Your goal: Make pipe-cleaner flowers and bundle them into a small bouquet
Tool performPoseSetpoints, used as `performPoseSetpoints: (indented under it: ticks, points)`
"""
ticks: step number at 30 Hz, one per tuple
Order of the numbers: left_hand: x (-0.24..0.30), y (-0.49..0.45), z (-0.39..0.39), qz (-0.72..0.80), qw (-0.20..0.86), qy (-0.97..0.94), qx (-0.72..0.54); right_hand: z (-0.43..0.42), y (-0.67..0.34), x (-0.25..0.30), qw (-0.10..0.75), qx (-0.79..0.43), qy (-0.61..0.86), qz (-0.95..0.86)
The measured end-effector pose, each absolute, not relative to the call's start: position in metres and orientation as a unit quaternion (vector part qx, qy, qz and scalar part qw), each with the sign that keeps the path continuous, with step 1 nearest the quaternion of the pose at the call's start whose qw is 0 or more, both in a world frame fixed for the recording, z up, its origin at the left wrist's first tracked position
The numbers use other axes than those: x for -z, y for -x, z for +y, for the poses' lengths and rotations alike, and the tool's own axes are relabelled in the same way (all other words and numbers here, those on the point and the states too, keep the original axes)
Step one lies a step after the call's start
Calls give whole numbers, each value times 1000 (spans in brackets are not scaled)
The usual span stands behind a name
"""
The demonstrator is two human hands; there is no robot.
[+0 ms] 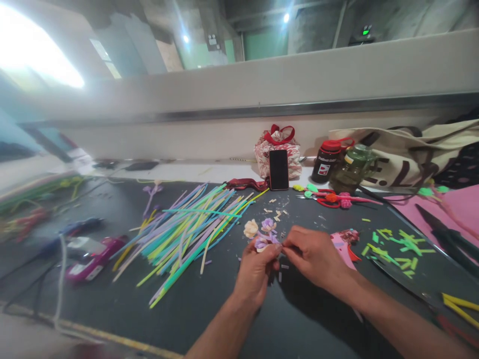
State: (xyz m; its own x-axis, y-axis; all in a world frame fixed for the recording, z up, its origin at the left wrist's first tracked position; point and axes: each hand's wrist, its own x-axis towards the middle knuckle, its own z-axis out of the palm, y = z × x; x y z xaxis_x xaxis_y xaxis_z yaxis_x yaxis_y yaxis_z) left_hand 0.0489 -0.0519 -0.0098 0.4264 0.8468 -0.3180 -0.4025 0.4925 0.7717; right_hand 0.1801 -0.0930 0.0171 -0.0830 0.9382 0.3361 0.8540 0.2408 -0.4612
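Note:
My left hand (256, 269) is closed around a small purple flower (262, 243) made of bent pipe cleaner, held just above the dark table (209, 309). My right hand (312, 254) pinches at the same flower from the right, fingertips touching it. A second purple flower (268, 225) and a cream-coloured flower (250, 228) lie on the table just beyond my hands. A big loose pile of coloured pipe cleaners (187, 229) spreads to the left of my hands.
A black phone (279, 169) leans upright against a red patterned bag (277, 147) at the back. Dark bottles (339, 162) and a canvas bag (407, 154) stand at back right. Red scissors (329, 198), green cut bits (396, 244), black pliers (445, 234), a pink glue gun (93, 259).

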Motion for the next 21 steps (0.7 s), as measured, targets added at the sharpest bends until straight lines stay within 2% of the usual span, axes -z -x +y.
performPoseSetpoints:
  ticks: [3, 9, 11, 13, 17, 19, 21]
  points:
    - [5, -35, -48, 331, 809, -341, -345, -94, -186, -21, 268, -68, 611, -742]
    - [-17, 3, -16, 266, 808, -385, -356, -97, -198, -41, 132, -48, 605, -784]
    - [-34, 5, -4, 289, 759, -462, -357, -97, -196, -47, 91, -29, 578, -810]
    - [-52, 0, 3, 320, 660, -600, -319, -96, -192, -52, 55, -2, 555, -830]
    - [-75, -22, 2, 247, 487, -831, -108, -94, -183, -58, 26, 33, 530, -847]
    - [-74, -31, -2, 235, 421, -876, -32, -95, -180, -58, 26, 25, 526, -850]
    - [-69, -35, -4, 238, 399, -886, 8, -96, -179, -58, 21, 16, 532, -846]
